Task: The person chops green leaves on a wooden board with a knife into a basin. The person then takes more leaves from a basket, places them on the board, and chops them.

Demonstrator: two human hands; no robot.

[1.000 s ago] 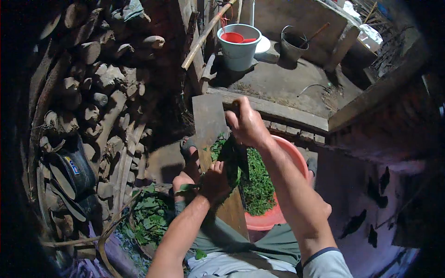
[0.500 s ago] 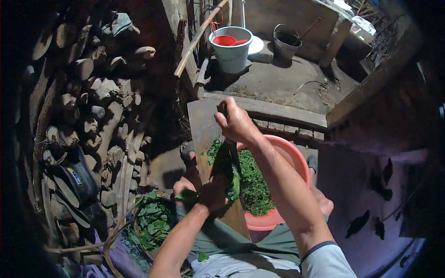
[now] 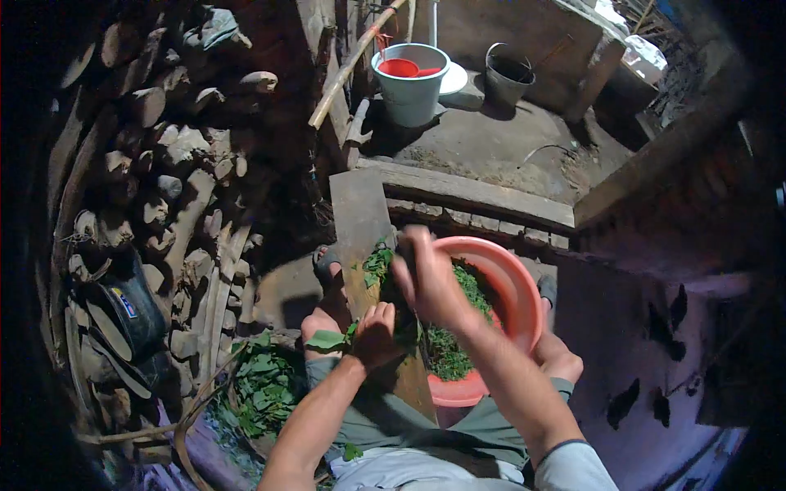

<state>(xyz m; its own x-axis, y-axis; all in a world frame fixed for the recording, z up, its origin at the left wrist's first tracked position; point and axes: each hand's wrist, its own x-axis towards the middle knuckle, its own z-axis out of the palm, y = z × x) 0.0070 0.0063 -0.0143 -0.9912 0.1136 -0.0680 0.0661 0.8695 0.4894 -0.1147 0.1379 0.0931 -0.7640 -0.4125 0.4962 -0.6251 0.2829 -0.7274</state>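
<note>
At frame centre, soft, light leaves [image 3: 332, 338] are pinned by the clenched left hand [image 3: 375, 334] against the plank [image 3: 360, 214]; what the blurred right hand [image 3: 430, 282] grips cannot be told.

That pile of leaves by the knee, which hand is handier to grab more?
Probably the left hand. It rests on the wooden plank holding leaves, on the side of the leaf pile. The right hand is blurred over the pink basin, farther away.

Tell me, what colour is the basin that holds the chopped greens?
The basin is salmon pink, seen clearly in the head view.
</note>
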